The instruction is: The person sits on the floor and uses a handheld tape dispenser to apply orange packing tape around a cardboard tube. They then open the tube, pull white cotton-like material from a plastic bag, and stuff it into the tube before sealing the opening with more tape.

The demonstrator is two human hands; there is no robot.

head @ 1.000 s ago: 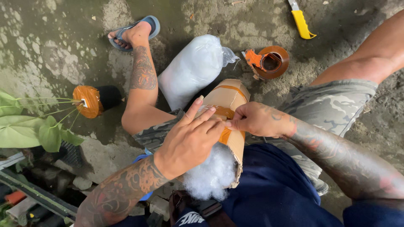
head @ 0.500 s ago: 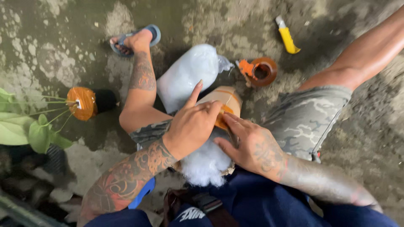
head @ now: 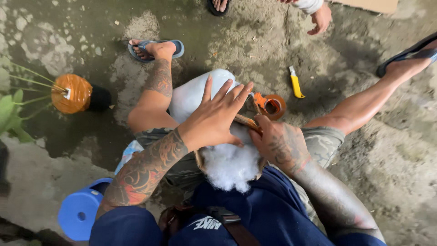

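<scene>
Your left hand (head: 214,120) lies flat, fingers spread, on top of the tan cardboard tube stuffed with white fluffy fibre (head: 230,166), pressing it down onto your lap rather than closing around it. Your right hand (head: 277,143) is curled against the right side of the same tube near its upper rim, fingers bent on it; whether it grips the wall fully you cannot tell, since the left hand covers much of the rim. The tube lies between your thighs, its open end toward your body with the white fibre bulging out against your dark blue shirt (head: 268,214). Just beyond the tube, touching your left hand's fingertips in the view, a clear plastic bag of white filling (head: 191,93) rests against your bent left leg. Beside your right hand, on the rough concrete floor (head: 400,150), sits an orange-and-brown tape dispenser with its roll (head: 271,105), and near it a yellow utility knife (head: 296,84). Well apart on the left lies an orange-wrapped round object on a black base (head: 75,93) with green stems and leaves (head: 13,114) running from it. A blue plastic stool (head: 79,212) stands by your left elbow. At the top edge, another person's hand (head: 321,20) reaches toward the floor.
</scene>
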